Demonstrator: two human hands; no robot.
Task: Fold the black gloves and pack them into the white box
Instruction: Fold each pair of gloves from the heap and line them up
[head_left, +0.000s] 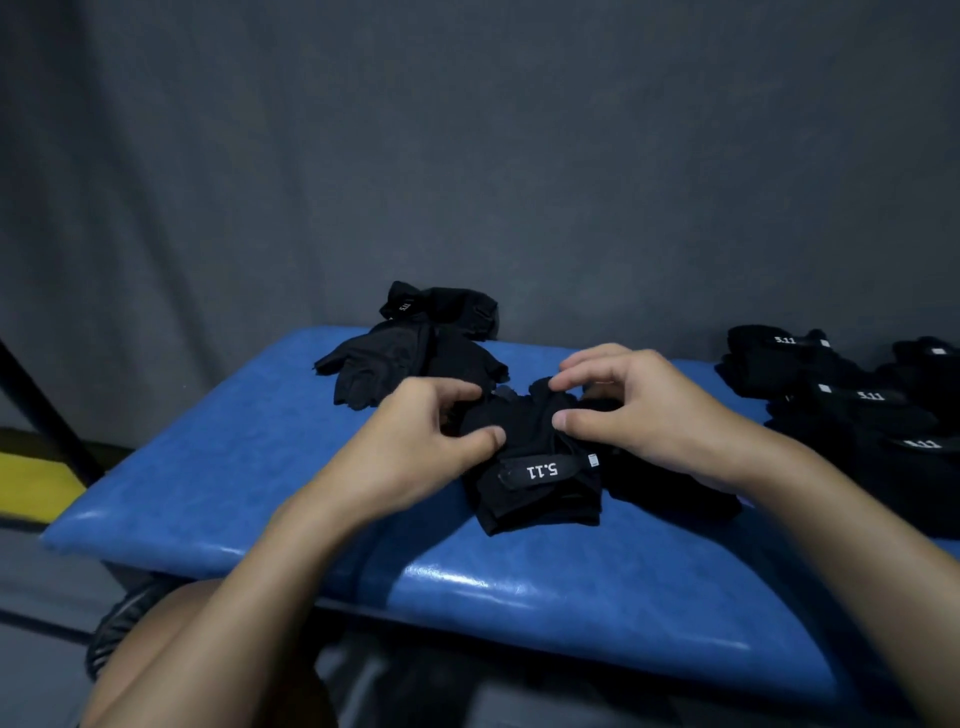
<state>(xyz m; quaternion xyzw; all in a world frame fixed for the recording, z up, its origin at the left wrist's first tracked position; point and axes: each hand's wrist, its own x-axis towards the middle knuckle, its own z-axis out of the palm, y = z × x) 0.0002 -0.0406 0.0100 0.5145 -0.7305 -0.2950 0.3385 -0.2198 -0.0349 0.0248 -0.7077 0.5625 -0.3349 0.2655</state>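
Blue padded bench top (218, 467), glossy vinyl, runs under my left hand (415, 441) and right hand (639, 410). Wrinkled grey fabric backdrop (467, 156) beyond them. Far left of the left hand: black slanted pole (47, 410), with a yellow strip (36, 483) just beside it. Below-left: what looks like a dark shoe (124, 618) on the grey floor (41, 649).

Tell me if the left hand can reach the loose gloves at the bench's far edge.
Probably yes: the loose gloves lie beyond the left hand with nothing between, but it must first release the glove it pinches.
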